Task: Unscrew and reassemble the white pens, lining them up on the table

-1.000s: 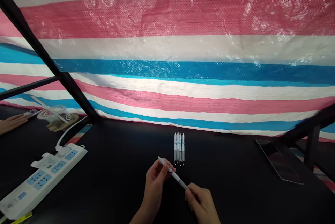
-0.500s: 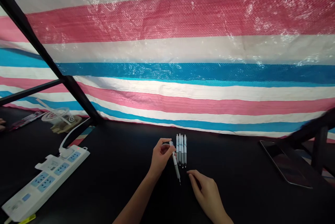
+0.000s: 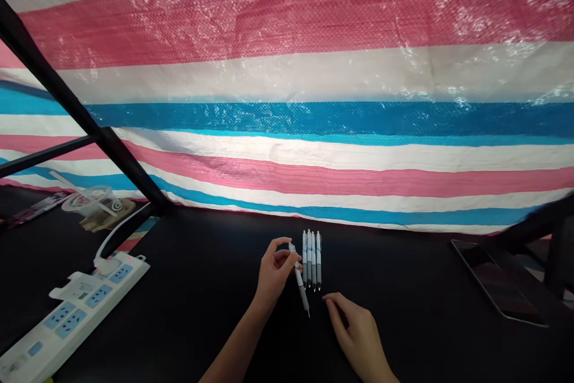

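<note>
My left hand [image 3: 274,273] pinches the top end of a white and grey pen [image 3: 300,282], which slants down toward me with its tip near the black table [image 3: 403,311]. Just right of it lie three similar pens [image 3: 312,259] side by side in a row. My right hand [image 3: 359,335] rests on the table just below and to the right of the row, fingers loosely stretched out and holding nothing.
A white power strip [image 3: 67,311] with blue sockets lies at the left. A dark phone [image 3: 497,290] lies at the right. A plastic cup [image 3: 92,204] stands at the far left behind a black frame bar [image 3: 81,114]. A striped tarp [image 3: 314,102] hangs behind.
One second ago both hands held the pen. My right hand has let go and dropped to the table; my left hand carried the pen up beside the row of pens.
</note>
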`<state>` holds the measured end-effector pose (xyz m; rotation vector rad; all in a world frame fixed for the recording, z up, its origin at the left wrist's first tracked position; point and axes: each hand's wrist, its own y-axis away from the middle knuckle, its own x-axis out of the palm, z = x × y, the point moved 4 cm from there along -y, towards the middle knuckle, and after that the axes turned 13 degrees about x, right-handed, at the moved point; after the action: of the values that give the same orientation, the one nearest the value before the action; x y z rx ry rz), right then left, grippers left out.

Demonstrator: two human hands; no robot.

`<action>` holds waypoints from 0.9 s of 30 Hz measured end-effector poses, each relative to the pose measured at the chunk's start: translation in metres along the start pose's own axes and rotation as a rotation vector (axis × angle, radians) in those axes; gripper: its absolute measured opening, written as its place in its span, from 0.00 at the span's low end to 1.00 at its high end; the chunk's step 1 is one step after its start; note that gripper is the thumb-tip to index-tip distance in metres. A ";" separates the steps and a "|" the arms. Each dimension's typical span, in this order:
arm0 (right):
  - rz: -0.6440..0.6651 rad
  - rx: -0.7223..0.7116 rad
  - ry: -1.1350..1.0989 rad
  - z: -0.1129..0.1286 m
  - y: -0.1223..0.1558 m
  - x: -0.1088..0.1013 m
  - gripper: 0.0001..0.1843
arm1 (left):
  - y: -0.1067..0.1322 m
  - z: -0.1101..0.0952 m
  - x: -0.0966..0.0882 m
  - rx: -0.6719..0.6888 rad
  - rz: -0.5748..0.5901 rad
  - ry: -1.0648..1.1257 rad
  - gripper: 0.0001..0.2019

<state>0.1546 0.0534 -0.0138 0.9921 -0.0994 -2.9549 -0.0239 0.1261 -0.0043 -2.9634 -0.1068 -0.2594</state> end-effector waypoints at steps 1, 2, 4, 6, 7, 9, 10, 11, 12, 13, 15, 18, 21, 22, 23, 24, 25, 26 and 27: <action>0.005 0.002 0.002 0.000 0.000 0.000 0.20 | 0.000 0.000 0.000 -0.004 -0.004 0.000 0.18; 0.006 0.003 0.004 0.000 0.000 0.000 0.21 | 0.000 0.000 0.000 -0.008 -0.005 -0.001 0.17; -0.004 0.000 0.004 -0.001 -0.001 0.000 0.21 | -0.001 0.000 0.000 -0.013 -0.007 -0.003 0.17; -0.018 -0.005 -0.002 -0.002 -0.001 0.001 0.22 | -0.002 -0.001 0.000 -0.014 -0.009 -0.009 0.18; -0.025 -0.006 -0.007 -0.003 0.000 0.002 0.22 | -0.002 -0.002 -0.001 -0.012 -0.012 -0.013 0.18; -0.043 -0.007 -0.022 -0.004 0.000 0.002 0.23 | -0.003 -0.003 -0.002 -0.006 -0.022 -0.023 0.18; -0.056 -0.007 -0.030 -0.004 0.000 0.002 0.23 | -0.003 -0.004 -0.003 -0.002 -0.026 -0.029 0.18; -0.067 -0.008 -0.038 -0.004 0.000 0.002 0.23 | -0.004 -0.005 -0.003 0.003 -0.029 -0.037 0.18; -0.073 -0.010 -0.042 -0.004 0.001 0.001 0.24 | -0.006 -0.006 -0.003 0.007 -0.032 -0.046 0.18; -0.072 -0.014 -0.043 -0.003 0.001 0.001 0.23 | -0.008 -0.006 -0.003 0.012 -0.035 -0.058 0.18; -0.050 -0.019 -0.031 -0.002 0.001 0.001 0.23 | -0.015 -0.008 -0.004 0.028 -0.038 -0.088 0.18; -0.036 -0.028 -0.010 -0.001 0.001 0.000 0.22 | -0.032 -0.008 -0.004 0.067 -0.025 -0.158 0.18; -0.054 -0.035 -0.010 0.001 0.002 -0.002 0.21 | -0.052 -0.004 -0.002 0.114 0.006 -0.247 0.17; -0.051 -0.040 -0.008 0.002 0.002 -0.002 0.20 | -0.058 -0.001 -0.001 0.126 0.014 -0.272 0.17; -0.045 -0.044 -0.004 0.003 0.003 -0.002 0.19 | -0.063 0.003 -0.001 0.135 0.018 -0.294 0.16; -0.034 -0.048 0.003 0.004 0.003 -0.003 0.19 | -0.067 0.007 0.000 0.144 0.020 -0.314 0.17; -0.022 -0.051 0.009 0.004 0.003 -0.003 0.18 | -0.069 0.010 0.000 0.153 0.020 -0.333 0.17; -0.012 -0.051 0.013 0.004 0.003 -0.004 0.18 | -0.069 0.014 0.000 0.160 0.021 -0.350 0.18; -0.009 -0.049 0.013 0.004 0.003 -0.004 0.18 | -0.068 0.016 -0.001 0.165 0.026 -0.364 0.18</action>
<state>0.1555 0.0507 -0.0078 1.0090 -0.0228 -2.9433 -0.0281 0.1959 -0.0096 -2.8100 -0.1267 0.2815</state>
